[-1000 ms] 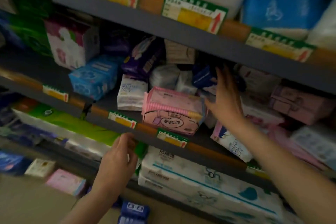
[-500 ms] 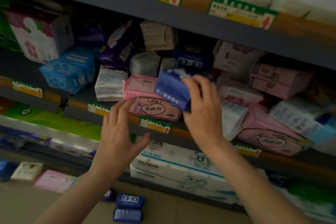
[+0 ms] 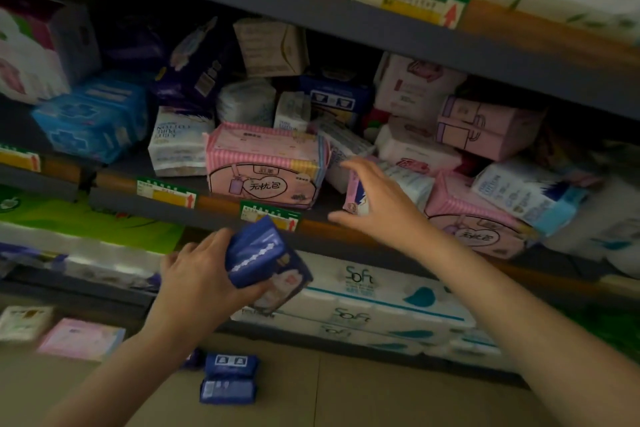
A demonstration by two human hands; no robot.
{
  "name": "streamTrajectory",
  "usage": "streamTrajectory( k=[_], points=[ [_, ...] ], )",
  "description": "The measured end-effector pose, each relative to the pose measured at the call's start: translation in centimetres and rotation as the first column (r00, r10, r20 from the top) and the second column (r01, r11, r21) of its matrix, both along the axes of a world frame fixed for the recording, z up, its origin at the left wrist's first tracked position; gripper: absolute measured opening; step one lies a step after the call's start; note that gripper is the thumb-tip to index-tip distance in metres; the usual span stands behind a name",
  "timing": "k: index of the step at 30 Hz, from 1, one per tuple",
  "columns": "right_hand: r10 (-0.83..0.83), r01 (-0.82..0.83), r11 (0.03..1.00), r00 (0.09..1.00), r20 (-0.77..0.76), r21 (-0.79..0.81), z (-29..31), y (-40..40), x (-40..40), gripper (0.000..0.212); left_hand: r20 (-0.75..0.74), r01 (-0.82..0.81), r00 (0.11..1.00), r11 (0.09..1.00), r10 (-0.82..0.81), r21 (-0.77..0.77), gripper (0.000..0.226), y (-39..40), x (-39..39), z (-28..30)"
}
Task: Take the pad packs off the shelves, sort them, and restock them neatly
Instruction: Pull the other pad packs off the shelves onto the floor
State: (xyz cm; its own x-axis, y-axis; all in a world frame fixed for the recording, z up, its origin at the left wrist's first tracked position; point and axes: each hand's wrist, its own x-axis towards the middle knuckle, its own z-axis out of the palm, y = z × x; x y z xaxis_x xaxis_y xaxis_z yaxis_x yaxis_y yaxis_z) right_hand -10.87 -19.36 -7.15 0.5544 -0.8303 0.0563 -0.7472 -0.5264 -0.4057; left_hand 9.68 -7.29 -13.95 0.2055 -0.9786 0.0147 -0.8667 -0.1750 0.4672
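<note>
- The left hand's fingers (image 3: pixel 204 253) are curled round a dark blue pack (image 3: pixel 266 260), thumb underneath, held in front of the shelf edge (image 3: pixel 221 218) and below the pad shelf.
- The right hand (image 3: pixel 384 204) has its fingers spread and bent over a small pink-and-white pack (image 3: pixel 355 196) at the shelf front; whether they have closed on it cannot be told, as the hand hides most of it.
- Risk: the packs on the right lean on each other. A white-and-blue pack (image 3: pixel 526 194) lies tilted on a pink pack (image 3: pixel 474 222) whose front overhangs the edge. Pulling the small one out from beside them could bring the heap sliding off.
- Risk: the blue pack is held by one end only, in slick wrapping; a loosened hold while attention is on the other hand could drop it onto the floor (image 3: pixel 346 392), where two more blue packs (image 3: pixel 228 380) already lie.
- Risk: a wide pink striped pack (image 3: pixel 263 166) sits just left of the right hand, near the edge. A sideways knock from the wrist could push it over.
- Judgement: sorting is early; most packs on the shelf are mixed.
</note>
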Motion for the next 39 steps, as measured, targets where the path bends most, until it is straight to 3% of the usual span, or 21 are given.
streamTrajectory(
  k=[2, 5, 11, 13, 16, 18, 20, 21, 24, 26, 30, 34, 36, 39],
  points=[
    [0.035, -0.034, 0.999, 0.999, -0.032, 0.03, -0.9, -2.3, 2.2, 0.085, -0.109, -0.105, 0.988, 0.994, 0.109, 0.044, 0.058, 0.6, 0.7, -0.6],
    [0.073, -0.069, 0.997, 0.987, -0.144, 0.03, -2.4, -5.7, 6.0, 0.101, -0.243, -0.28, 0.924, 0.955, 0.296, 0.101, 0.058, 1.4, 2.3, -1.5],
    [-0.079, 0.096, 0.995, 0.902, -0.425, 0.018, -4.0, -10.0, 10.6, 0.114, -0.538, -0.458, 0.623, 0.822, 0.568, 0.339, 0.076, 5.5, 4.7, -6.1],
    [-0.133, 0.106, 0.991, 0.888, -0.44, -0.086, -3.0, -8.7, 11.6, 0.108, -0.549, -0.489, 0.571, 0.79, 0.61, 0.369, 0.063, 6.6, 5.3, -7.2],
    [-0.164, -0.025, 0.877, 0.923, -0.347, -0.48, -0.8, -3.1, 12.7, 0.09, -0.563, -0.572, 0.465, 0.717, 0.683, 0.398, 0.05, 7.5, 6.9, -8.2],
    [-0.083, -0.079, 0.77, 0.971, -0.223, -0.633, 0.0, 0.8, 13.4, 0.081, -0.6, -0.597, 0.39, 0.688, 0.698, 0.413, 0.057, 8.2, 8.4, -8.6],
    [-0.033, -0.081, 0.767, 0.986, -0.165, -0.636, 0.2, 3.2, 14.0, 0.081, -0.61, -0.629, 0.336, 0.653, 0.717, 0.422, 0.077, 9.1, 10.0, -9.8],
    [0.003, -0.086, 0.787, 0.991, -0.136, -0.61, 0.1, 4.0, 14.7, 0.083, -0.619, -0.65, 0.292, 0.626, 0.729, 0.431, 0.077, 9.9, 11.0, -10.2],
    [0.135, -0.157, 0.837, 0.988, -0.079, -0.524, -1.1, 6.6, 16.6, 0.079, -0.627, -0.701, 0.124, 0.515, 0.769, 0.493, 0.038, 12.5, 12.6, -10.9],
    [0.2, -0.224, 0.905, 0.974, -0.105, -0.362, -3.3, 8.5, 18.5, 0.083, -0.613, -0.724, 0.024, 0.436, 0.79, 0.535, 0.029, 14.8, 13.7, -11.9],
    [0.328, -0.307, 0.944, 0.91, -0.255, 0.12, -11.0, 12.0, 21.7, 0.073, -0.524, -0.786, -0.116, 0.244, 0.844, 0.567, 0.045, 19.2, 16.8, -15.7],
    [0.281, -0.125, 0.91, 0.888, -0.364, 0.396, -21.1, 14.8, 25.0, 0.069, -0.431, -0.79, -0.237, 0.085, 0.871, 0.607, 0.063, 22.8, 20.0, -20.2],
    [0.27, -0.034, 0.863, 0.875, -0.402, 0.504, -25.6, 16.3, 27.3, 0.07, -0.405, -0.775, -0.258, 0.062, 0.877, 0.628, 0.066, 24.2, 21.4, -22.2],
    [0.302, 0.003, 0.827, 0.841, -0.448, 0.563, -31.2, 18.4, 31.5, 0.07, -0.407, -0.746, -0.235, 0.105, 0.883, 0.658, 0.063, 25.5, 24.4, -25.2]
  ],
)
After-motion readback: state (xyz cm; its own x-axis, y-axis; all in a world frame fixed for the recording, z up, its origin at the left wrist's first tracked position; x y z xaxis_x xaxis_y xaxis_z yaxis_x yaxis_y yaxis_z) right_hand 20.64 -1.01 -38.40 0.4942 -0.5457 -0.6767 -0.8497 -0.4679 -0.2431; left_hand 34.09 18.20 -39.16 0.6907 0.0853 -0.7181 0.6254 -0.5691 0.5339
